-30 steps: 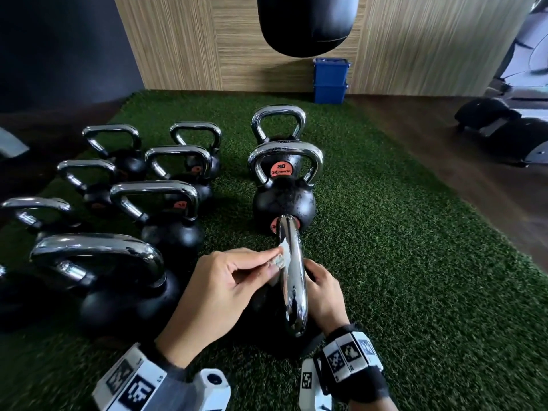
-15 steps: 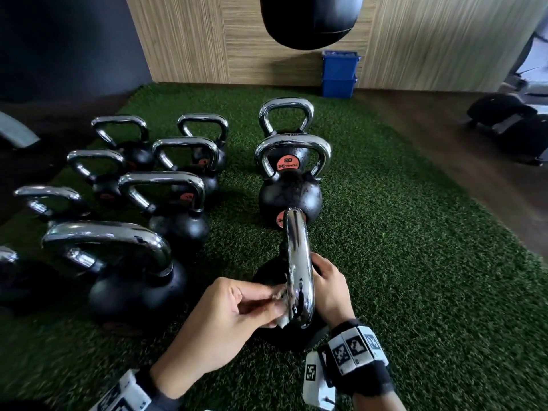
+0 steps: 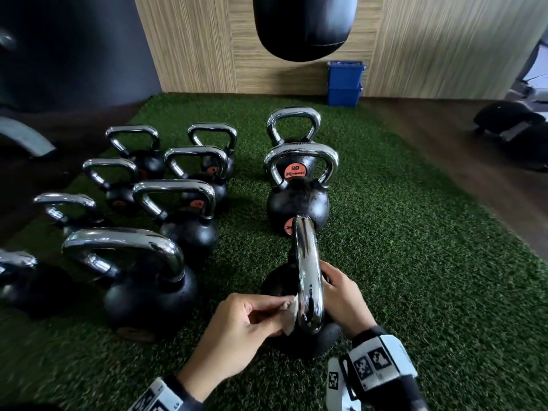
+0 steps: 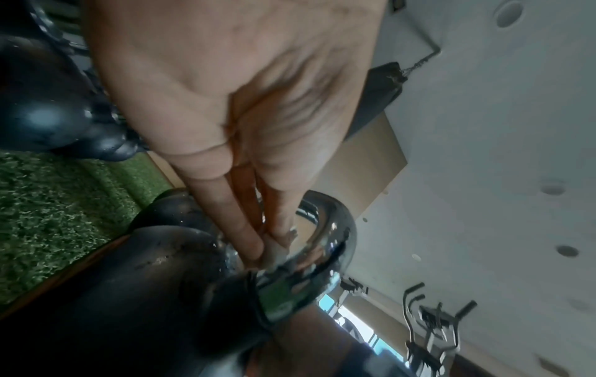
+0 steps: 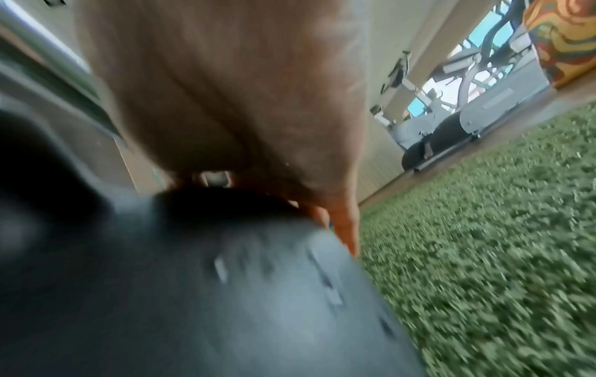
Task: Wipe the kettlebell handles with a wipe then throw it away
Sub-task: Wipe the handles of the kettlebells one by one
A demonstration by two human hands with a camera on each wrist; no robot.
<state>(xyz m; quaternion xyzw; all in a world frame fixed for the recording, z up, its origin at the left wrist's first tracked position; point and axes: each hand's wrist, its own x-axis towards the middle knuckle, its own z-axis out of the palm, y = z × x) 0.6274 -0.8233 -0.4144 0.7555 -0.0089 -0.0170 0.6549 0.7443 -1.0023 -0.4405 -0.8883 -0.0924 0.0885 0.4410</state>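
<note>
The nearest black kettlebell (image 3: 299, 342) stands on the green turf with its chrome handle (image 3: 308, 280) edge-on to me. My left hand (image 3: 246, 324) pinches a small crumpled white wipe (image 3: 289, 314) and presses it against the near left side of that handle; in the left wrist view the fingertips (image 4: 255, 242) hold the wipe (image 4: 274, 255) inside the chrome loop (image 4: 335, 229). My right hand (image 3: 341, 295) rests on the ball to the right of the handle, fingers spread over the black ball (image 5: 225, 293) in the blurred right wrist view.
Several more chrome-handled kettlebells stand in rows to the left (image 3: 184, 209) and straight ahead (image 3: 298, 185). A blue bin (image 3: 345, 83) stands by the wooden wall. A black punch bag (image 3: 305, 25) hangs above. Open turf (image 3: 430, 262) lies to the right, then wooden floor.
My left hand has slid the wipe down the handle from its upper part toward the near lower end. The right hand stays on the kettlebell. My head has moved closer.
</note>
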